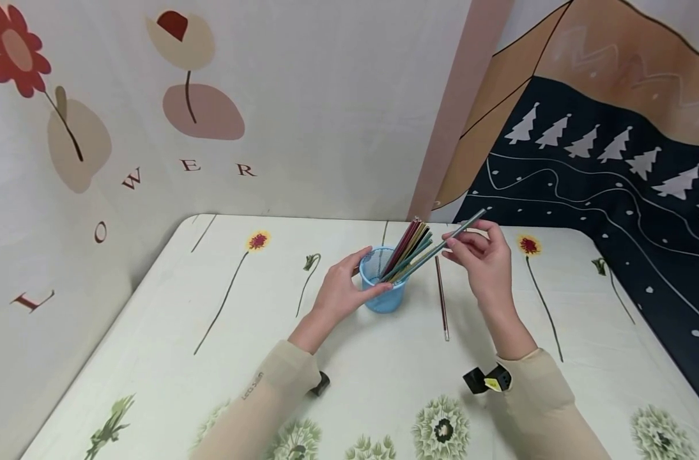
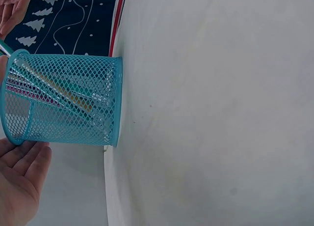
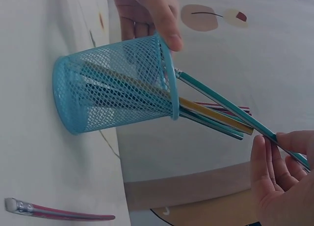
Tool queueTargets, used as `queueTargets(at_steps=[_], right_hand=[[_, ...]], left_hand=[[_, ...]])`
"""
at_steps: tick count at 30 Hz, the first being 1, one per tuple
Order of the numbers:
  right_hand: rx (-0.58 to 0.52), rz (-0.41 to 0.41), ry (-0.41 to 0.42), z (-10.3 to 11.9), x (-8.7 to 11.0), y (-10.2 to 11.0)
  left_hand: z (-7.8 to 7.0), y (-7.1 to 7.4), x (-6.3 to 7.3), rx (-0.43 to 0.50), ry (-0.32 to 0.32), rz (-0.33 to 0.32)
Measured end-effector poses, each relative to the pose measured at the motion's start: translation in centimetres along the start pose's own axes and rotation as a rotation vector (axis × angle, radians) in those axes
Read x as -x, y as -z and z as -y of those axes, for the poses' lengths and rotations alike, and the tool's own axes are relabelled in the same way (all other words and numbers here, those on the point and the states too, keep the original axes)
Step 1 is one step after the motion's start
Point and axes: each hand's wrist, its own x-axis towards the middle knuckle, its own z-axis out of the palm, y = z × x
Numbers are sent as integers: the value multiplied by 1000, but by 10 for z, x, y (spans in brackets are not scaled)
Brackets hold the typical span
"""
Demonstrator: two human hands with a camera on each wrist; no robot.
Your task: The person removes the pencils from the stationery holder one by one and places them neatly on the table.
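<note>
At the right of the round blue mesh cup (image 1: 386,301) being gripped by the left hand (image 1: 339,287), a slim teal striped pencil (image 3: 221,101) is being pinched between the right hand's (image 1: 483,262) thumb and fingers, its long axis slanting down to the cup's rim.

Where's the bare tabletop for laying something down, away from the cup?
Left of the left hand, out to the table's left edge; also right of the right hand, up to the dark cloth. Both show only printed flowers. Crowded: between the hands, with the blue mesh cup, its pencils and a loose pencil.
</note>
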Motion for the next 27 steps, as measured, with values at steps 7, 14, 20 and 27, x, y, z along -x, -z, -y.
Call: queueTargets(at_steps=[7,14,20,27], right_hand=[[-67,-21,-6,5,-2,6],[-107,-46,-22,9,-4,8],[-113,-55,-22,10,-4,10],[-123,-55,-15,11,-4,12]], left_hand=[[0,-1,0,8,1,3],[0,-1,0,-8,2,-1],[-1,-1,1,-12,14,3],[1,-1,0,-5,3,-2]])
